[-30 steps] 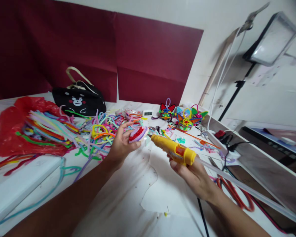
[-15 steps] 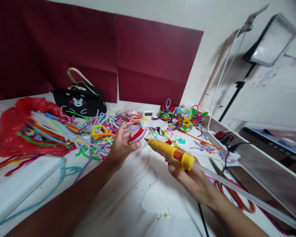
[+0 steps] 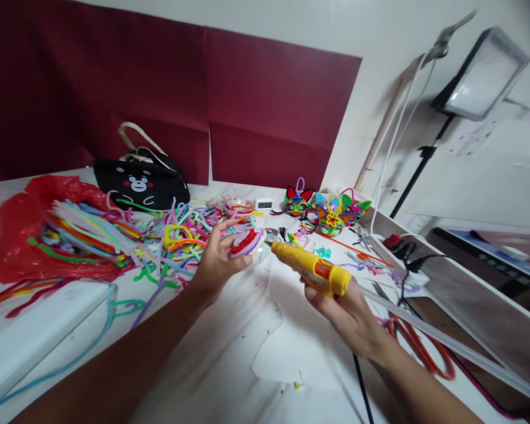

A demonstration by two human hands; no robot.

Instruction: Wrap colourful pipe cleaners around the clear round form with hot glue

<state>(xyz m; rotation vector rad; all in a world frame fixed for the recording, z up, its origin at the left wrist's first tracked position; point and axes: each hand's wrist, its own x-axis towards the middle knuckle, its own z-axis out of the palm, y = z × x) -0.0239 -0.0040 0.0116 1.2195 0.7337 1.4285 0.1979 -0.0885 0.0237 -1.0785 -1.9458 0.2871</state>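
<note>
Between the thumb and fingers of my left hand (image 3: 218,262) is a small rounded craft piece (image 3: 248,241) of red, lilac and white pipe cleaner. My right hand (image 3: 344,312) is wrapped around a yellow hot glue gun (image 3: 311,268), with a long clear glue stick (image 3: 446,335) running out of its back. The gun's nozzle points left at the white edge of the piece, very close to it; whether they touch I cannot tell. Both are held above the white table (image 3: 212,359).
Loose pipe cleaners (image 3: 189,229) cover the left and middle back, beside a red plastic bag (image 3: 9,235) and a black bag (image 3: 141,182). Finished cat-face ornaments (image 3: 331,218) stand behind the gun. At right lie scissors (image 3: 417,341) and a dark tablet-like slab (image 3: 450,330).
The glue gun has shifted slightly right and up, its nozzle staying near the pipe-cleaner piece. My left hand has hardly moved.
</note>
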